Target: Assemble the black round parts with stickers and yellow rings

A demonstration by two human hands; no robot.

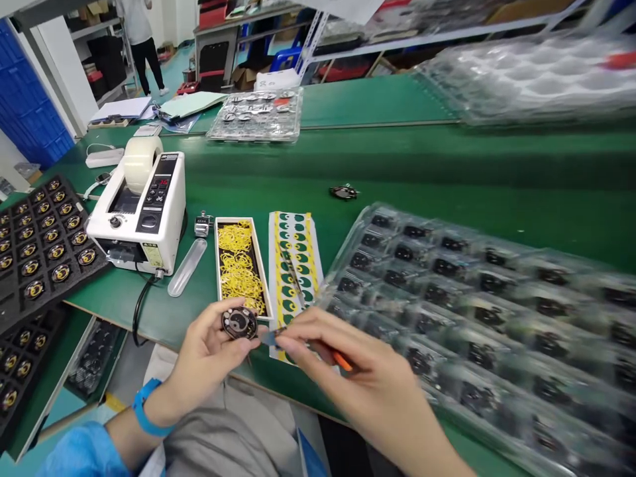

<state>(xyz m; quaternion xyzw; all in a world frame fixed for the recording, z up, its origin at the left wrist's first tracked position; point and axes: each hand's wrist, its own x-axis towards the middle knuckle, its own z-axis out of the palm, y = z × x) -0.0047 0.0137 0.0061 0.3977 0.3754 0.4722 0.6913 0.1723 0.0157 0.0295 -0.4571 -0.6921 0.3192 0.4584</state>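
My left hand (209, 351) holds a small round dark part (239, 322) between thumb and fingers, just above the table's near edge. My right hand (348, 377) grips a thin orange-handled tool (342, 362), its tip pointing left toward the round part. Right behind the hands lie a narrow white box of yellow rings (241, 265) and a yellow sticker sheet with green and white dots (294, 262).
A white tape dispenser (142, 212) stands at the left. Black trays of round parts (40, 242) sit at the far left. Clear blister trays of dark parts (487, 311) fill the right. One loose dark part (342, 192) lies mid-table. A person stands far back.
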